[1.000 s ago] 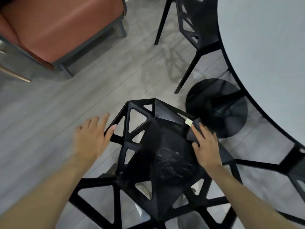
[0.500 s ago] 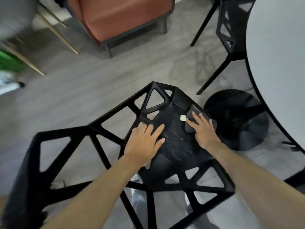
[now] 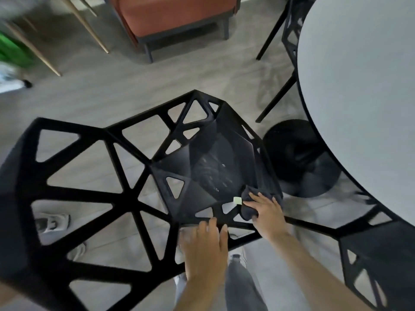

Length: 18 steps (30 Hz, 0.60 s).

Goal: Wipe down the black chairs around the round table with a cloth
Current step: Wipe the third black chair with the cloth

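A black chair [image 3: 202,158] with triangular cut-outs fills the middle of the view, its seat streaked with wet marks. A dark cloth [image 3: 248,204] with a pale tag lies on the seat's near right edge. My right hand [image 3: 266,214] presses down on the cloth with its fingers spread flat. My left hand [image 3: 205,242] rests on the near rim of the seat with straight fingers. A second black chair [image 3: 289,37] stands at the far right by the round table [image 3: 363,86]. Part of a third black chair [image 3: 379,254] shows at the lower right.
The table's black round base [image 3: 301,158] sits on the grey floor right of the chair. An orange-brown armchair [image 3: 175,14] stands at the top. Thin gold legs [image 3: 89,25] and a green object [image 3: 13,55] are at the upper left. My shoes [image 3: 52,223] show below the chair.
My right hand has drawn the cloth from the seat's far right toward its near right edge. My left hand has slid back off the seat's middle to the near rim.
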Available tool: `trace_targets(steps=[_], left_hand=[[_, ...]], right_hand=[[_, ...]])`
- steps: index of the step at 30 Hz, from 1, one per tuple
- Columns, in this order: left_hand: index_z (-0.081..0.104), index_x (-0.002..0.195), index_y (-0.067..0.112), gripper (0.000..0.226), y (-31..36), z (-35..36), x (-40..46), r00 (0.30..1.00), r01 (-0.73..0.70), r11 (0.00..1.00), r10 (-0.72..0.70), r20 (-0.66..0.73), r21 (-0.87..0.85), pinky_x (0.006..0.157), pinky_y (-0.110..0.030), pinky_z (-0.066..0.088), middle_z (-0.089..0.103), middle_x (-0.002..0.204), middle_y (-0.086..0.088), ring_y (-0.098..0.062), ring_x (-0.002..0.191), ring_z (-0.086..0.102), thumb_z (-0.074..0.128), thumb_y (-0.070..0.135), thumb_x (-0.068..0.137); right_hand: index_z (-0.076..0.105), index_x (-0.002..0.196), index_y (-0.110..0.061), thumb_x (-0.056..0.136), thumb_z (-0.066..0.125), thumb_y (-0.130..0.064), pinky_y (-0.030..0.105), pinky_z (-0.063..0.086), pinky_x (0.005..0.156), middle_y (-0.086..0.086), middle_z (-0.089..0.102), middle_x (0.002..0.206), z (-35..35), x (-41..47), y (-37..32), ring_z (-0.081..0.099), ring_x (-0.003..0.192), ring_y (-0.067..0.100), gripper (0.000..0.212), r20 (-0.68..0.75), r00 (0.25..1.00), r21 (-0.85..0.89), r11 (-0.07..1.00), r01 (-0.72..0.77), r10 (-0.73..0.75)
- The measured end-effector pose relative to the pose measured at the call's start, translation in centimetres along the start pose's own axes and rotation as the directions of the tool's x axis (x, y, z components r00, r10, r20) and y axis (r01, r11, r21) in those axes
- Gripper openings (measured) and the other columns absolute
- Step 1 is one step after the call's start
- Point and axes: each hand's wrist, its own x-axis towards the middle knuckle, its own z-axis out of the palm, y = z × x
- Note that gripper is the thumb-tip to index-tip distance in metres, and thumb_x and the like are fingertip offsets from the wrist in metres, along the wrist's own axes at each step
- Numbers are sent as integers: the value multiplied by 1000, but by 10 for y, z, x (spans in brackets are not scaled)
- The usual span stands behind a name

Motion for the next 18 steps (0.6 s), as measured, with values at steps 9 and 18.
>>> trace_targets(steps=[9,18], left_hand=[[64,126,22,31,-25,48,-16,926,-280,958,287,-244,64,113,-55,36,67,105,6,-20,104,65,44,36,106],[67,115,20,21,-78,54,-14,775,-417,870,491,-398,263,116,-58,40,69,103,2,-24,105,67,66,25,95]], right_hand=[[65,136,-32,88,64,-7,38,6,127,-12,50,154,26,-31,-2,34,150,10,53,-181,982,88,995,-39,55],[65,136,-26,92,56,-8,30,12,121,-4,56,149,42,-72,-33,37,147,17,48,-173,976,176,979,-103,134]])
